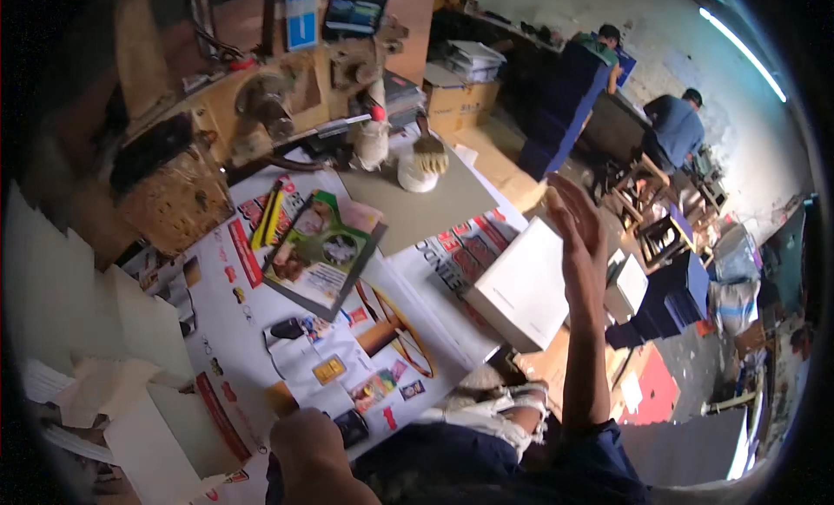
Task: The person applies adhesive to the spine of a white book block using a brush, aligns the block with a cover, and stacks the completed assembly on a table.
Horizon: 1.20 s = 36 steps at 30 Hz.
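Observation:
My right hand (578,218) is raised at the right edge of a white box-like block (523,288). Its fingers are stretched out and nothing shows in them; whether it touches the block I cannot tell. Low in the picture, my left hand (306,440) is bent over the printed sheet (287,349) covering the table, its fingers hidden. On that sheet lies a dark-edged card with a green picture (326,249), and beside it a yellow-and-black cutter (268,217). Behind them a brush (427,153) rests on a white pot (417,173), on a grey board (426,210).
A worn wooden and metal machine (269,105) borders the table's far left. Pale boards (61,297) stand at the left. Tall dark-blue stacks (565,105) and a lower dark-blue pile (678,292) are to the right. Two people (676,127) work farther back. A smaller white block (627,288) is past my right forearm.

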### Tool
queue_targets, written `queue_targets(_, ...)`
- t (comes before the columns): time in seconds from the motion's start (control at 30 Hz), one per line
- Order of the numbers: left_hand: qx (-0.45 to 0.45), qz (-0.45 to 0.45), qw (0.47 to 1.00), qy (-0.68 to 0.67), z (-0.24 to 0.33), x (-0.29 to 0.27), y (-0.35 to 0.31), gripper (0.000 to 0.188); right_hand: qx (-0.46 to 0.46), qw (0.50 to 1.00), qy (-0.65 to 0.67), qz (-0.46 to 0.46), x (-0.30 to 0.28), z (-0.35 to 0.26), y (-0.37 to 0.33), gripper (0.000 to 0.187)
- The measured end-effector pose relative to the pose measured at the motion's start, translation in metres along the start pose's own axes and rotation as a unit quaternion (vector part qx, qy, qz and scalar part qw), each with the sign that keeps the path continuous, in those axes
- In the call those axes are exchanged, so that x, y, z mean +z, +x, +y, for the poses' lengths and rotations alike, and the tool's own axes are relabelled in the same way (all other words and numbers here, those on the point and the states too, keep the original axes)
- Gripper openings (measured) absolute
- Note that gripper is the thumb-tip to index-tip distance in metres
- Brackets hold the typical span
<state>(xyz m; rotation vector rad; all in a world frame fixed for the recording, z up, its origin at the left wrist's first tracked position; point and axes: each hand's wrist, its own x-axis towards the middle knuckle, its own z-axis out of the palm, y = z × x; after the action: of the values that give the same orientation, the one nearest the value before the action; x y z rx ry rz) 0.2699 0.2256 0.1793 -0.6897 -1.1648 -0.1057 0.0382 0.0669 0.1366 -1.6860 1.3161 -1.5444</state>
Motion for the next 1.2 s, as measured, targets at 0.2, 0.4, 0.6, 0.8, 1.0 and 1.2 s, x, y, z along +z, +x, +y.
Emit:
queue_targets(0.2,0.154,0.047,0.980,0.117,-0.032,-0.010,0.032,0.054,-0.215,0.975,-0.062,-0.016,0.070,-0.034,0.094,0.032)
queue_targets(0.4,0.131,0.067,0.974,0.172,-0.063,-0.035,0.036,0.056,-0.579,0.765,-0.266,0.088,0.141,-0.066,0.210,0.040)
queue_targets(0.6,0.132,0.080,0.970,0.189,-0.075,-0.051,0.037,0.058,-0.583,0.727,-0.359,0.057,0.188,-0.076,0.274,0.030)
queue_targets(0.8,0.134,0.092,0.968,0.189,-0.079,-0.060,0.036,0.060,-0.583,0.706,-0.400,0.043,0.199,-0.084,0.295,0.030)
queue_targets(1.0,0.134,0.102,0.967,0.193,-0.083,-0.066,0.034,0.062,-0.562,0.739,-0.370,0.031,0.187,-0.091,0.282,0.044)
queue_targets(1.2,0.137,0.105,0.967,0.190,-0.085,-0.066,0.033,0.065,-0.623,0.675,-0.391,0.052,0.183,-0.077,0.285,0.029)
